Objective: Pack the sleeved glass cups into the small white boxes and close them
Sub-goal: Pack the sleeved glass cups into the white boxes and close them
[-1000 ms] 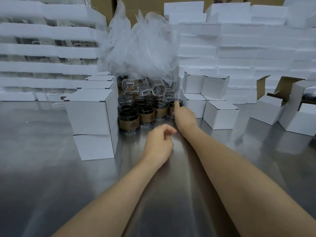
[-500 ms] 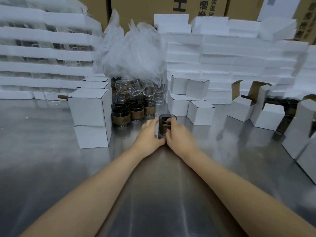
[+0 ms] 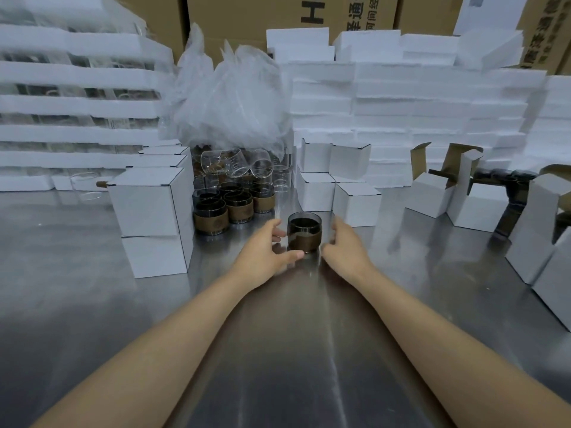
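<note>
One sleeved glass cup [image 3: 304, 234] stands upright on the steel table [image 3: 92, 304] at the centre of the frame. Left hand [image 3: 262, 251] and right hand [image 3: 346, 250] flank it, fingers loosely spread and gripping nothing; whether the left thumb touches its base cannot be told. Open small white boxes [image 3: 431, 193] stand at right centre.

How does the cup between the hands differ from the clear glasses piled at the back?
The near cup wears a brown sleeve; the clear glasses are bare. The near cup stands upright, alone; the clear glasses lie tipped atop others. Both are short, round glass.
</note>
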Demonstrator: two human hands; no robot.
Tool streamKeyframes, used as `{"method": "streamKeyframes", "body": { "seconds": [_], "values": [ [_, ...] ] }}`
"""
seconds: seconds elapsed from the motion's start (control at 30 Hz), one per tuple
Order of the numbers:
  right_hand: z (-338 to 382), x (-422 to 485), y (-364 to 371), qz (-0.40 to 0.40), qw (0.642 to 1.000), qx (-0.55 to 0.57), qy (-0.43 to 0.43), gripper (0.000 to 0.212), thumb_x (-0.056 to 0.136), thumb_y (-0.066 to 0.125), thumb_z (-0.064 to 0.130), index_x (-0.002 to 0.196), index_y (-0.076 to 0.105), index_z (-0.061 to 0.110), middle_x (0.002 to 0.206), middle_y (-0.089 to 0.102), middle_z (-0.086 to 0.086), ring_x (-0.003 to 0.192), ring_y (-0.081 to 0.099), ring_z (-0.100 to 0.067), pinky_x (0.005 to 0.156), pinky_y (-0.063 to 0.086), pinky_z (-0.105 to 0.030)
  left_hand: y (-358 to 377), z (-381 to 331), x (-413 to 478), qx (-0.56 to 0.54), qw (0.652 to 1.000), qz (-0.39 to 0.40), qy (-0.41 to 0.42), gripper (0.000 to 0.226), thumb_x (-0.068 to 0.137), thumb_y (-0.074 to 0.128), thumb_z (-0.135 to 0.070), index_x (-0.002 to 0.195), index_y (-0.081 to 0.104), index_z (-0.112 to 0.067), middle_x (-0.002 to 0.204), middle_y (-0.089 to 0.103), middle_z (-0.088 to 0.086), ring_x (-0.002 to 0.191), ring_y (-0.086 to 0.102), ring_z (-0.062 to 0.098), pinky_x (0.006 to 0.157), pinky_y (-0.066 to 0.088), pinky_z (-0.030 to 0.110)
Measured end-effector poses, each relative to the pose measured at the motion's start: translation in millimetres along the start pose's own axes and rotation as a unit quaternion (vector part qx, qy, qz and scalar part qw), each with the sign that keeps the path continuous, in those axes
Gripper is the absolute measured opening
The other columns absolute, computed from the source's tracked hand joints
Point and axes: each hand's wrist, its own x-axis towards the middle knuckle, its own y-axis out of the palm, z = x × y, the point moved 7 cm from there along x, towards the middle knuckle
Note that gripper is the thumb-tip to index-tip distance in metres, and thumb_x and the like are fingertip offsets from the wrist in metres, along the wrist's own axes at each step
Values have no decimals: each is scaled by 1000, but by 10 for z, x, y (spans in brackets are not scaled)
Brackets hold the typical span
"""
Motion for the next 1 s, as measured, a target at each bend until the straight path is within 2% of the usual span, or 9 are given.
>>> {"method": "streamKeyframes", "body": {
  "seconds": [0.1, 0.17, 0.23, 0.3, 0.43, 0.6, 0.73, 0.87, 1.0],
  "values": [
    [63, -42, 127, 58, 997, 3, -49, 44, 81, 58, 0, 123, 55, 10, 113, 66, -9, 107, 60, -25, 95, 47, -37, 18, -26, 3, 35, 999, 4, 27, 70, 75, 80, -38, 135, 47, -22, 126, 54, -3, 112, 54, 9, 92, 42, 23],
    [90, -67, 155, 67, 995, 21, -68, 44, 81, 70, 11, 120, 51, 15, 102, 61, 0, 100, 60, -21, 92, 49, -35, 7, -39, 2, 25, 999, 2, 30, 64, 75, 80, -40, 130, 50, -26, 124, 53, -5, 112, 55, 9, 95, 45, 26],
    [140, -86, 146, 49, 993, 40, -98, 46, 76, 78, 24, 110, 47, 21, 93, 55, 5, 91, 57, -18, 84, 49, -30, -30, -68, -5, -36, 999, -3, 30, 54, 78, 78, -34, 125, 51, -31, 123, 57, -9, 113, 56, 7, 97, 44, 26],
    [218, -112, 105, 12, 989, 71, -127, 47, 73, 81, 31, 101, 44, 27, 98, 55, 9, 96, 56, -11, 83, 46, -24, -69, -96, -22, -138, 990, -4, 29, 48, 85, 73, -24, 125, 49, -30, 120, 61, -11, 112, 57, 2, 97, 44, 20],
    [317, -187, 187, 42, 969, 215, -119, 57, 74, 82, 24, 106, 37, 38, 111, 55, 16, 104, 59, -2, 89, 51, -27, -91, -74, -45, -313, 950, -3, -17, 35, 94, 58, -15, 125, 42, -17, 109, 66, -9, 104, 61, 6, 85, 47, 14],
    [345, -207, 129, 9, 968, 217, -127, 74, 68, 86, 30, 126, 39, 28, 115, 54, 16, 104, 55, 6, 81, 47, -10, -66, -117, -52, -309, 951, 21, -6, 23, 98, 49, -17, 120, 51, -23, 107, 67, -8, 97, 64, 2, 80, 48, 14],
    [336, -191, 108, 11, 965, 228, -126, 80, 65, 89, 25, 127, 39, 28, 122, 51, 10, 108, 54, -2, 80, 48, -11, -96, -109, -39, -290, 957, 17, 4, 27, 101, 43, -19, 124, 56, -24, 118, 65, 0, 108, 63, 11, 94, 49, 25],
    [320, -174, 122, 24, 965, 231, -125, 80, 64, 89, 17, 125, 39, 32, 121, 54, 10, 109, 58, -9, 87, 51, -22, -111, -94, -34, -286, 958, 6, 1, 27, 104, 38, -20, 115, 61, -30, 108, 70, -9, 102, 65, 8, 81, 51, 18],
    [334, -183, 88, -8, 970, 205, -133, 78, 64, 89, 24, 124, 39, 35, 117, 59, 9, 102, 55, 4, 76, 41, -9, -96, -109, -36, -280, 960, 3, 0, 30, 106, 33, -23, 113, 61, -30, 104, 72, -15, 99, 65, 0, 77, 51, 15]
  ]
}}
